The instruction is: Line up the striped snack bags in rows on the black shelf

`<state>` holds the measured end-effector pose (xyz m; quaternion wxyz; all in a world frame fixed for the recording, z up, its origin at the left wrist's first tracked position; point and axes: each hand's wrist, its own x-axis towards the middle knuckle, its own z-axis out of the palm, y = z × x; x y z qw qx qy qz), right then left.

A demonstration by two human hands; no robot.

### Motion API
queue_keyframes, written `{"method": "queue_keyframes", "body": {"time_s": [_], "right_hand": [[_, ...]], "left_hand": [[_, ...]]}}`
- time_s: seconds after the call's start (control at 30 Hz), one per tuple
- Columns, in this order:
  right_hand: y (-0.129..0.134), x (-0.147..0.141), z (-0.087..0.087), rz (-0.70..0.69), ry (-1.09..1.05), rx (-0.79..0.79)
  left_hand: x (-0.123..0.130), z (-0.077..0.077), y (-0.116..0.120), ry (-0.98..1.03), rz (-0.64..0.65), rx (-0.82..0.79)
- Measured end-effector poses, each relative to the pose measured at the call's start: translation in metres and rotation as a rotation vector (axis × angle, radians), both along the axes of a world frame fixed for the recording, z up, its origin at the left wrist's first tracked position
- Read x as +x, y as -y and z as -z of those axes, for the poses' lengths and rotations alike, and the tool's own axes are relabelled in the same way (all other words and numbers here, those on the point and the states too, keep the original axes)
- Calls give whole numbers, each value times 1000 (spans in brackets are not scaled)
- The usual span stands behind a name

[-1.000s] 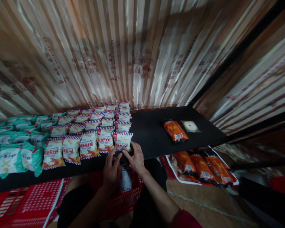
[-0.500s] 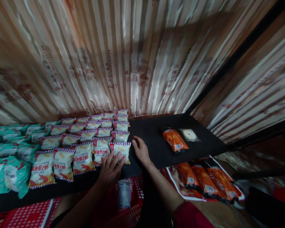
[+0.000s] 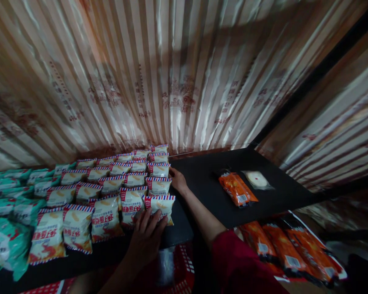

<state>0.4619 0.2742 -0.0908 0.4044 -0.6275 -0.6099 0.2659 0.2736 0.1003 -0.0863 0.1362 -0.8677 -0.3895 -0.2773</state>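
Rows of white snack bags (image 3: 106, 218) with striped blue-and-red top edges stand on a black shelf (image 3: 199, 179). My left hand (image 3: 149, 228) rests its outstretched fingers against the front of the end bag (image 3: 161, 206) and its neighbour in the nearest row. At the right side of the rows, my right hand (image 3: 178, 180) reaches in, its fingertips touching the edge of a bag farther back (image 3: 158, 170). It looks loosely open, with some fingertips hidden by the bags. Neither hand grips anything.
Teal bags (image 3: 10, 245) fill the shelf's left end. An orange-and-black packet (image 3: 236, 188) and a white round item in clear wrap (image 3: 257, 179) lie to the right. Below are more orange packets (image 3: 290, 253) and a red basket (image 3: 184, 267). Striped sheeting (image 3: 184, 81) hangs behind.
My right hand has moved farther back along the right side of the bags and now touches one. The left hand stays at the front bags. The view has shifted slightly.
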Motion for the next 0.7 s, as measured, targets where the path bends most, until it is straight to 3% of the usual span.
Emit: {"method": "queue_keyframes", "body": {"time_s": [0.33, 0.57, 0.7], "right_hand": [[-4, -9, -4, 7, 10, 64], [-10, -6, 5, 7, -4, 54], [-1, -1, 4, 76, -65, 132]], "left_hand": [[1, 0, 0, -20, -14, 2], [2, 4, 0, -2, -29, -31], [3, 9, -1, 55, -27, -47]]}}
